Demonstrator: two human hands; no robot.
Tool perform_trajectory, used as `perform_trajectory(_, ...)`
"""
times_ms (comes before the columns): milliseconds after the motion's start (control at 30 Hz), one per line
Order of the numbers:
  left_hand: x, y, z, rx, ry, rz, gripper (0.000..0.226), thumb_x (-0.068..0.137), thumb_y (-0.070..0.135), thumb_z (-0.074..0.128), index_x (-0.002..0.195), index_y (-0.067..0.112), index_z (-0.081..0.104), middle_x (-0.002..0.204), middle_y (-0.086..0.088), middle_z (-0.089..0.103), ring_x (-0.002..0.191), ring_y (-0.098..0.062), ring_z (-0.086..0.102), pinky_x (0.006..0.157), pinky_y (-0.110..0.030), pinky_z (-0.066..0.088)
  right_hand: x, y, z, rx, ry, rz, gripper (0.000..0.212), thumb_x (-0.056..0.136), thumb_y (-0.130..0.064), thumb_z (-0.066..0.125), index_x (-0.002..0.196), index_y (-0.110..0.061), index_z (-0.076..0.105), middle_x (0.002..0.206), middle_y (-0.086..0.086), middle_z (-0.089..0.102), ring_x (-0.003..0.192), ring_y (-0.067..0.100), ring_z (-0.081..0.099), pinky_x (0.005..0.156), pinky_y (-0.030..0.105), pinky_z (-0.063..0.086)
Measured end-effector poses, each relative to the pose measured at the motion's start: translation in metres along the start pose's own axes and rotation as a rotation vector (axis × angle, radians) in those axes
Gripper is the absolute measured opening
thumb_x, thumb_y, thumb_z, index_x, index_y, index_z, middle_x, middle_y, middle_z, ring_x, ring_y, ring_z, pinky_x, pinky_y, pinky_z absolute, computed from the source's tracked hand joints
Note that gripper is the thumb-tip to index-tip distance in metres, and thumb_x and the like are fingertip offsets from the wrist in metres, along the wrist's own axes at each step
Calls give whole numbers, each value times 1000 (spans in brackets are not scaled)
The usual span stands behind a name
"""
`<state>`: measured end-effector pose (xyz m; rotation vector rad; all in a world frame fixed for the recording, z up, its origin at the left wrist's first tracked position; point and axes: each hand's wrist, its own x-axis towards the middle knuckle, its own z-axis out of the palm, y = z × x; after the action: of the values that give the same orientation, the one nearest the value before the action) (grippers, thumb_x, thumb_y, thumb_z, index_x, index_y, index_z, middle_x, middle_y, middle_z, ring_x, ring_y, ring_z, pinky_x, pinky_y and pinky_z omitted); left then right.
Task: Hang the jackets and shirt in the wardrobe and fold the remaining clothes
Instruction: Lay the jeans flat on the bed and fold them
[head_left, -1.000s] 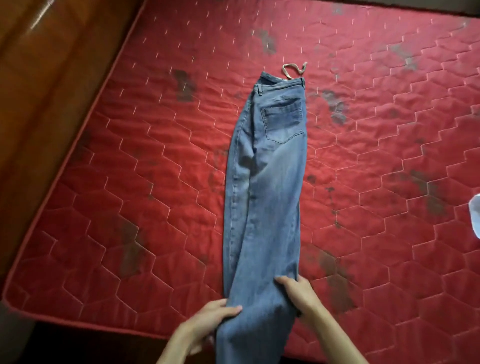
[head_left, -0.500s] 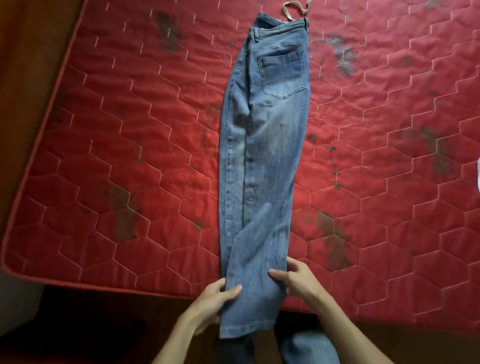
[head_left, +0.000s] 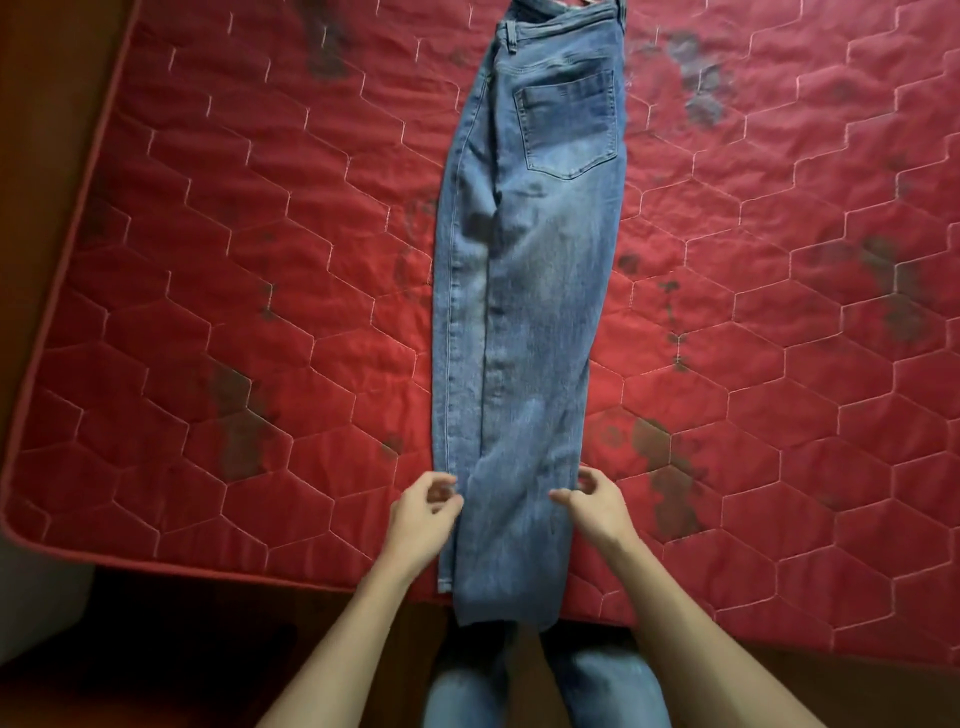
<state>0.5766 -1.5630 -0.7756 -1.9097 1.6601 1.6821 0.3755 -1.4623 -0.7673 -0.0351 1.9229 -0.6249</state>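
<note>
A pair of light blue jeans (head_left: 524, 322) lies folded lengthwise on the red quilted mattress (head_left: 234, 291). The waistband is at the far end, the back pocket faces up, and the hems hang over the near edge. My left hand (head_left: 423, 514) is beside the left edge of the lower legs. Its fingers are loosely curled and touch the seam without visibly holding cloth. My right hand (head_left: 595, 506) is at the right edge, with the thumb tip on the denim and the fingers loosely curled just off it.
The mattress has dark stains in several places. A brown wooden bed frame (head_left: 47, 130) runs along its left side. Dark wooden floor (head_left: 182, 649) lies below the near edge, and my own legs in jeans (head_left: 540, 686) stand there.
The view has tilted down and moved closer. Both hands have let go of the lower legs and now sit at the edges. The hems now hang over the mattress edge.
</note>
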Motion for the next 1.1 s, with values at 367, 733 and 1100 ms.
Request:
perform_trajectory(367,106,128,40,-133,76,-186,39,88,36,71,120,22,53,105,-1,63,105,-21,61,99,-34,46,93,-73,-31,376,-102,44,22,83,-7,73,105,-8,70,100,10,76,93,26,73,86,39,58)
perform_trajectory(733,214,249,25,-486,131,-64,25,86,32,74,100,12,73,94,-1,75,88,-17,70,78,-29,54,170,-178,-63,787,-180,189,37,107,-28,35,94,-10,64,86,6,68,67,16,61,65,29,49)
perform_trajectory(1100,227,263,-49,-703,38,26,28,94,12,61,121,8,69,115,-8,74,106,-20,70,84,-27,57,205,-214,-83,889,-248,227,28,103,-29,48,93,-9,64,66,-3,54,45,6,44,45,17,39)
